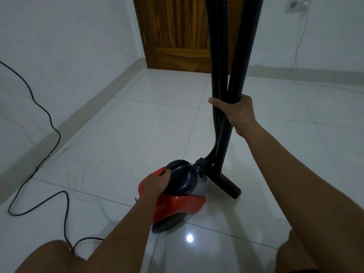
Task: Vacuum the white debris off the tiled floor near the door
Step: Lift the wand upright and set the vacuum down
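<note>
A red and dark grey canister vacuum point(183, 205) sits on the glossy white tiled floor point(122, 138). My left hand point(156, 183) is shut on its dark carry handle point(177, 170). My right hand point(235, 109) grips together the black ribbed hose point(219, 56) and the black rigid wand point(242, 66), both held upright. The black floor nozzle point(229, 184) rests on the tile just right of the canister. The wooden door point(177, 32) stands at the back. I see no white debris on the tiles.
A black power cord point(53, 131) snakes along the left wall and loops over the floor to my left knee point(51, 255). A wall socket point(298, 5) with a white cable point(299, 42) is at the upper right. A beige skirting point(94, 99) lines the walls.
</note>
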Demonstrator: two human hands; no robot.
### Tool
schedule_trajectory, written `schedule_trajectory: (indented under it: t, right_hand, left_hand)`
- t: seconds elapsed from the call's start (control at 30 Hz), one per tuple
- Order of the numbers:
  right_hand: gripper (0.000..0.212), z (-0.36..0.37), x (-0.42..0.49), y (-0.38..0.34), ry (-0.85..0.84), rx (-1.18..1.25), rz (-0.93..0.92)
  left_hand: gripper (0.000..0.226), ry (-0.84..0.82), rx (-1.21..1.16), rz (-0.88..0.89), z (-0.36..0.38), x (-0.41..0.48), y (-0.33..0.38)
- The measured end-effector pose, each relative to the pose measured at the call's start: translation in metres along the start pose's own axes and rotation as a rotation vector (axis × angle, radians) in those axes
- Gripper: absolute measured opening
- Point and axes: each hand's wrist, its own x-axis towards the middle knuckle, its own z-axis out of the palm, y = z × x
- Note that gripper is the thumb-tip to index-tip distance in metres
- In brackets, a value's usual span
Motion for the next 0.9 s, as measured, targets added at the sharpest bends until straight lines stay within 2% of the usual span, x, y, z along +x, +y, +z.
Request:
schedule_trajectory:
  t: [0.07, 0.2, 0.37, 0.5, 0.57, 0.67, 0.8, 0.9]
  right_hand:
    - [0.031, 0.001, -0.001, 0.003, 0.006, 0.001, 0.000]
    - [0.032, 0.004, 0.001, 0.006, 0.005, 0.022, -0.003]
    - [0.033, 0.005, 0.003, 0.008, 0.016, 0.049, -0.003]
    - [0.039, 0.003, 0.003, 0.011, 0.016, 0.035, 0.008]
    - [0.042, 0.002, 0.002, 0.011, 0.019, 0.029, 0.011]
    - [0.041, -0.002, -0.001, 0.012, 0.022, 0.034, 0.011]
    - [0.037, -0.009, -0.004, 0.014, 0.017, 0.054, -0.002]
    - [0.036, -0.012, -0.005, 0.016, 0.023, 0.072, -0.003]
  left_hand:
    - [0.089, 0.024, -0.032, -0.016, 0.004, 0.000, -0.001]
    - [0.092, 0.004, -0.060, -0.002, 0.002, 0.005, -0.006]
    - [0.092, -0.073, -0.083, -0.005, -0.002, 0.007, -0.007]
    - [0.107, -0.152, -0.014, -0.013, -0.006, 0.017, -0.006]
    - [0.098, -0.142, 0.082, -0.031, -0.007, 0.019, -0.001]
    - [0.070, -0.154, 0.187, 0.031, -0.005, 0.020, 0.007]
    - [0.063, -0.175, 0.159, 0.110, 0.009, 0.076, -0.008]
    - [0.064, -0.152, 0.182, 0.099, 0.002, 0.043, 0.001]
